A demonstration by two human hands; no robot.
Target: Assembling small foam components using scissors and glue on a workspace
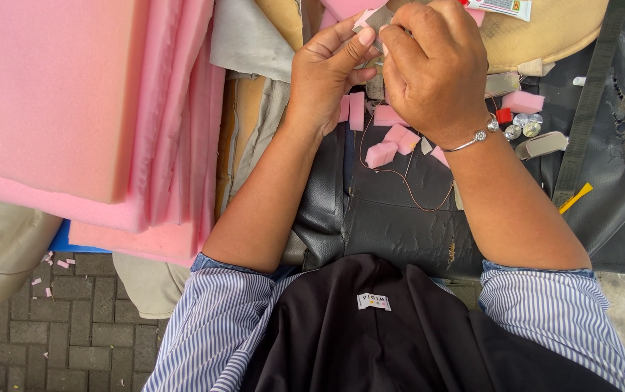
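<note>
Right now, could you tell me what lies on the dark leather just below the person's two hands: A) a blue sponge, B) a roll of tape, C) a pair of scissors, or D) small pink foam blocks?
D: several small pink foam blocks lie on the dark leather beneath the left hand and right hand.

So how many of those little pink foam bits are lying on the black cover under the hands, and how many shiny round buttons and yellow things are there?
Small pink foam blocks on the black cover, near the left hand and right hand: about 7
Shiny round buttons: 3
Yellow stick: 1
Total: about 11, as some pieces may be hidden by the hands.
</note>
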